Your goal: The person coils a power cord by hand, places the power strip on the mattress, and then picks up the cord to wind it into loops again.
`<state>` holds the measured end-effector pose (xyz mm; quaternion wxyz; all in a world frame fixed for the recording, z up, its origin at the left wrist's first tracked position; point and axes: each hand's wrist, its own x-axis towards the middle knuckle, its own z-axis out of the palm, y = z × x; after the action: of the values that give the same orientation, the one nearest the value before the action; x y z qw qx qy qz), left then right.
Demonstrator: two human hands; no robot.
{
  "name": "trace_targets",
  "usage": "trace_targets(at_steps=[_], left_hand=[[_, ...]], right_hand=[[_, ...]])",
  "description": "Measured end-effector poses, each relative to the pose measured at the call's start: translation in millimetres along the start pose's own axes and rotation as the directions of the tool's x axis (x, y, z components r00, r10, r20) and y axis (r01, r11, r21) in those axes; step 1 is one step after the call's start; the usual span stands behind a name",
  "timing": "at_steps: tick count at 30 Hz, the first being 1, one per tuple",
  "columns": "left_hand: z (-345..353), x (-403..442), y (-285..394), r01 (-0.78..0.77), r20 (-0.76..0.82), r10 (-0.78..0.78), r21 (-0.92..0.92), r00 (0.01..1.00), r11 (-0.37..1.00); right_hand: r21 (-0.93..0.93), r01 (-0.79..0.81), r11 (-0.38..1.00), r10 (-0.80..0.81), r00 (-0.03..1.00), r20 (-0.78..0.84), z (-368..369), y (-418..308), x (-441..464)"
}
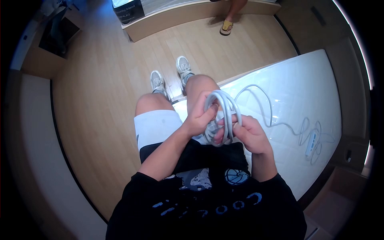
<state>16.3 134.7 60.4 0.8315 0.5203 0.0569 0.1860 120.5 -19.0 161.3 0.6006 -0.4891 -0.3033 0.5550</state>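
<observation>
A white cable [226,105] is looped into a coil in front of my lap. My left hand [199,117] is closed around the coil's left side, with the thumb across the loops. On the other side, the fingers of my right hand [247,133] wrap the coil's lower right part. From the coil a single length of cable arcs over the white mattress [292,92] to my right. It runs to a white power strip [311,145], which lies there among loose loops of cord.
I sit on the mattress edge, shoes on the wooden floor [108,120]. Across from me stands a bed frame [168,29] with a black box [129,12] on it. Another person's foot in a yellow sandal [226,28] rests before it. A wooden cabinet [44,60] is at far left.
</observation>
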Motion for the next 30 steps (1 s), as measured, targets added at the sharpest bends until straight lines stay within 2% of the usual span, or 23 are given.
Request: trace_targets(at_steps=[3,4,5,7,9,10,13,15,16,18,19,22,25,27,28,30], left_hand=[[1.6,-1.6,-2.3,-0.009,-0.08,0.0,-0.11,0.997,0.994],[0.0,1.5,-9.2,-0.084,-0.111,0.077,-0.06,0.991,0.995],[0.0,2.8,-9.7,-0.083,-0.13,0.077,-0.04,0.988,0.996],[3.9,1.2,-4.0,-0.076,-0.168,0.075,0.0,0.983,0.997],[-1.1,1.5,-8.8,-0.159,-0.095,0.145,-0.163,0.985,0.974],[-7.4,1.2,-8.7,-0.177,-0.04,0.173,-0.259,0.984,0.949],[-9.9,1.5,-12.4,-0.232,-0.061,0.224,-0.239,0.973,0.943],[-1.2,-2.0,-5.5,-0.214,-0.196,0.229,0.092,0.954,0.972],[3.0,1.2,3.5,-0.222,-0.266,0.264,0.179,0.927,0.958],[20.5,0.3,27.0,-0.07,-0.366,0.104,0.106,0.925,0.992],[21.0,1.7,27.1,-0.069,-0.366,0.114,0.135,0.924,0.988],[19.0,6.6,20.7,-0.111,-0.333,0.183,0.225,0.925,0.968],[12.5,2.5,26.3,0.038,-0.283,0.033,0.241,0.959,0.97],[3.8,6.6,18.9,0.16,-0.272,-0.078,0.294,0.959,0.942],[-1.0,9.2,15.9,0.185,-0.221,-0.159,0.105,0.962,0.977],[6.0,7.6,20.1,0.188,-0.173,-0.206,-0.118,0.963,0.975]], right_hand=[[0.015,-0.032,0.999,0.03,0.995,0.1,1.9,7.5,5.7],[-0.006,-0.031,1.0,0.032,0.991,0.132,1.7,10.7,8.0],[-0.03,-0.027,0.999,0.032,0.986,0.166,1.8,11.5,11.6],[-0.193,0.034,0.981,0.011,0.973,0.231,3.8,6.0,17.0],[-0.364,0.08,0.928,0.027,0.96,0.278,8.1,-4.8,17.8],[-0.458,0.14,0.878,-0.026,0.969,0.246,15.3,-7.8,18.1],[-0.762,0.339,0.552,-0.029,0.921,0.389,15.3,-18.2,25.0],[-0.699,0.365,0.615,-0.073,0.909,0.41,19.4,-22.4,28.2],[-0.664,0.376,0.646,-0.095,0.903,0.42,21.5,-23.1,28.8],[-0.542,0.317,0.778,-0.063,0.898,0.435,25.9,-13.4,33.0],[-0.476,0.28,0.834,-0.043,0.892,0.449,28.8,-5.4,36.0],[-0.333,0.412,0.848,-0.232,0.854,0.465,41.3,23.3,44.8],[-0.263,0.194,0.945,-0.087,0.925,0.37,59.9,16.1,50.1],[-0.074,-0.131,0.989,0.146,0.955,0.257,58.4,18.1,52.0],[0.035,-0.284,0.958,0.269,0.938,0.218,57.7,18.8,52.4],[-0.049,-0.199,0.979,0.204,0.963,0.175,64.7,22.2,53.4]])
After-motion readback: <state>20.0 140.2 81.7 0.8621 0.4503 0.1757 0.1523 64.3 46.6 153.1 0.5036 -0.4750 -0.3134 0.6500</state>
